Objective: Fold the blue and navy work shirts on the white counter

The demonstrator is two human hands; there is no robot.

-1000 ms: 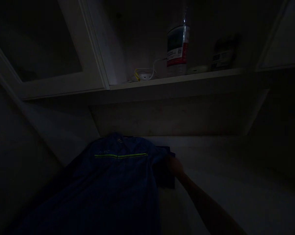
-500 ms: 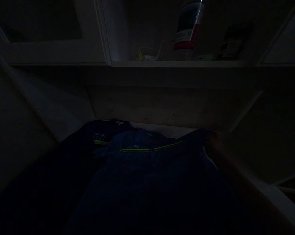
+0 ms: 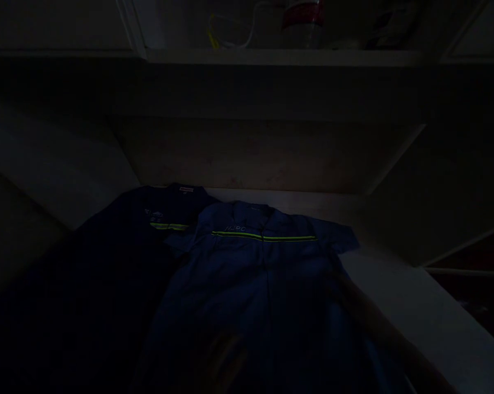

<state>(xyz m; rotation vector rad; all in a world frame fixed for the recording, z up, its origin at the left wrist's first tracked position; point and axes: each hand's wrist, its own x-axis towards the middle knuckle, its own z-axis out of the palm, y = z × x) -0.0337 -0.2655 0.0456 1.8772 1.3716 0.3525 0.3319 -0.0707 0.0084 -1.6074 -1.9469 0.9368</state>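
Note:
The scene is very dark. A blue work shirt (image 3: 263,268) with a yellow-green chest stripe lies flat on a white surface (image 3: 414,295). It partly overlaps a darker shirt (image 3: 148,219) with a similar stripe on its left. My right hand (image 3: 341,287) comes in from the lower right and rests on the blue shirt's right side; its fingers are lost in the dark. A faint blur low in the middle looks like my left hand (image 3: 226,355) over the shirt's lower part, with its fingers not discernible.
A shelf (image 3: 271,56) runs overhead with a bottle (image 3: 302,16) with a red label and a white cable (image 3: 230,33) on it. Walls close in the back and left. The surface's edge drops off at the right to a dark floor.
The blue shirt has been pulled right and spread flat, uncovering the darker shirt on the left. My right hand left the sleeve and came back over the shirt. The view tilted down.

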